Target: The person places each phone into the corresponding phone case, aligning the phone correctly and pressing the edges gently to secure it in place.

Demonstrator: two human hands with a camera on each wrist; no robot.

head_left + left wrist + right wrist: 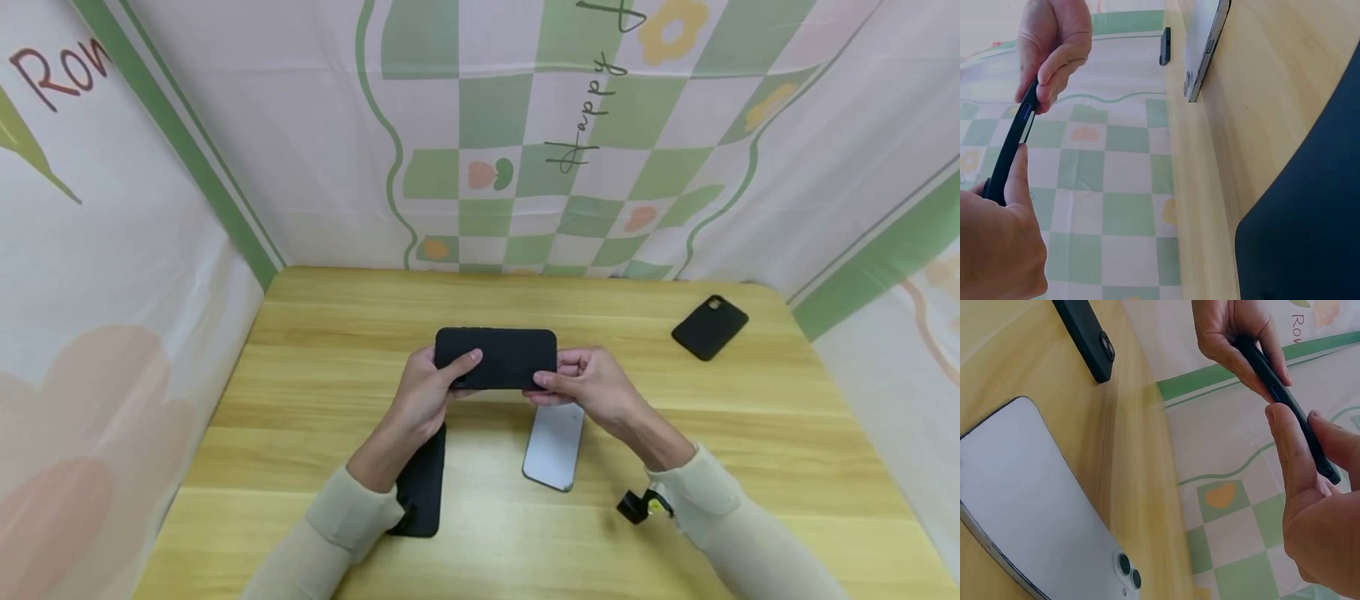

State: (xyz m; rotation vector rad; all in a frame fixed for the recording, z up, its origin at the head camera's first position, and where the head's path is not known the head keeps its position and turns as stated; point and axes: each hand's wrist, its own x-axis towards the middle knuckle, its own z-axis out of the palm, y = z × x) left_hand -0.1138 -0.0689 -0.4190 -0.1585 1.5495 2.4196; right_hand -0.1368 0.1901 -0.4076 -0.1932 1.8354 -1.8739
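Note:
Both hands hold a phone in a black case [510, 348] level above the table. My left hand [423, 387] grips one end, thumb across the black back and fingers underneath. At the other end, my right hand [600, 387] pinches the near corner between thumb and fingers. A port shows on the narrow edge of the cased phone [1015, 140] in the left wrist view. Below the hands lies a white phone [553, 447], with lenses at one end in the right wrist view. A black phone-shaped object [426, 492] lies partly hidden under the left forearm.
A black phone case [710, 327] with a camera cutout lies at the back right of the wooden table [337, 333]. Patterned cloth [322, 150] hangs behind the table and along both sides. A small black device [636, 506] sits at the right cuff.

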